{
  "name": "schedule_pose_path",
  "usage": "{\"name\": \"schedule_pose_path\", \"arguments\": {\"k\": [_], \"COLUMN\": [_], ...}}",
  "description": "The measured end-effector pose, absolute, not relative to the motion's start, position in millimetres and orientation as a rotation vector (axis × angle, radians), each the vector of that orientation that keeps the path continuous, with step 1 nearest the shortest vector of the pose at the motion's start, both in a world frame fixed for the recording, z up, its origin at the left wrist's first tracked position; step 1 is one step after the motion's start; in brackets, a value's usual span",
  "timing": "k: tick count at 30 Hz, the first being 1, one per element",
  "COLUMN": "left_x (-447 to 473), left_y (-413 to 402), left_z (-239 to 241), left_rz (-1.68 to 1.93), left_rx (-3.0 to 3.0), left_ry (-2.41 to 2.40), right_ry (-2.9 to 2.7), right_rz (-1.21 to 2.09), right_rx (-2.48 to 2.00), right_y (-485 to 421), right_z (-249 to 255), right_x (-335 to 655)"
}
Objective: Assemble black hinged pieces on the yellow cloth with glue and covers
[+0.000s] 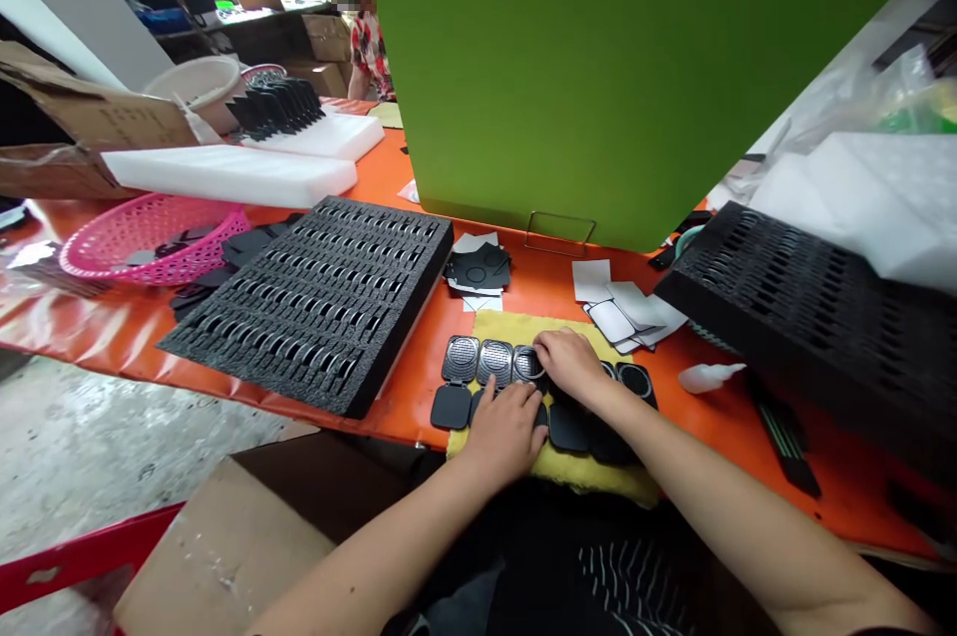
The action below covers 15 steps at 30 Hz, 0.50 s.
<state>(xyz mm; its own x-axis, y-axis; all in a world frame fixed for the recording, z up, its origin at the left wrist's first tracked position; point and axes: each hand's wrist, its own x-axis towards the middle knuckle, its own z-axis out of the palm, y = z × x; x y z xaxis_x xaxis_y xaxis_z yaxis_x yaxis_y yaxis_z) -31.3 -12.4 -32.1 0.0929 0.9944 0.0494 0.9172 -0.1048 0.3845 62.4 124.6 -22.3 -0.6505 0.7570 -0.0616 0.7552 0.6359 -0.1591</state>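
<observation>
Nearest, the left hand rests over the lower halves of open hinged black cases on a yellow cloth; any grip is hidden. Beyond, the right hand's bent fingers meet the third case's ring, pinch or press unclear. Probably a ring-seating step, calling for light, even fingertip pressure.

- Left forearm reaches up from the lower left, bare.
- Left hand is palm down, fingers forward and slightly bent, thumb toward the right.
- Right forearm slants in from the lower right, bare.
- Right hand sits farther forward, fingers curled, fingertips pointing left.
</observation>
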Motion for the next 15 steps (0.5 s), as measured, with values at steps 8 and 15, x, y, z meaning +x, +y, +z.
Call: {"name": "schedule_pose_path", "arguments": {"k": [8,15], "left_x": [-33.8,-35.3], "left_y": [-7.4,9.3], "left_z": [-35.2,-24.2], "left_rz": [0.412,0.295], "left_rx": [2.145,2.177], "left_ry": [1.925,1.895], "right_ry": [-2.833,-2.547], "right_rz": [0.142,0.05], "right_rx": [-1.263,-1.183], "right_y": [119.2,149.2], "right_z": [-13.6,51.2], "right_x": [62.1,138.4]}}
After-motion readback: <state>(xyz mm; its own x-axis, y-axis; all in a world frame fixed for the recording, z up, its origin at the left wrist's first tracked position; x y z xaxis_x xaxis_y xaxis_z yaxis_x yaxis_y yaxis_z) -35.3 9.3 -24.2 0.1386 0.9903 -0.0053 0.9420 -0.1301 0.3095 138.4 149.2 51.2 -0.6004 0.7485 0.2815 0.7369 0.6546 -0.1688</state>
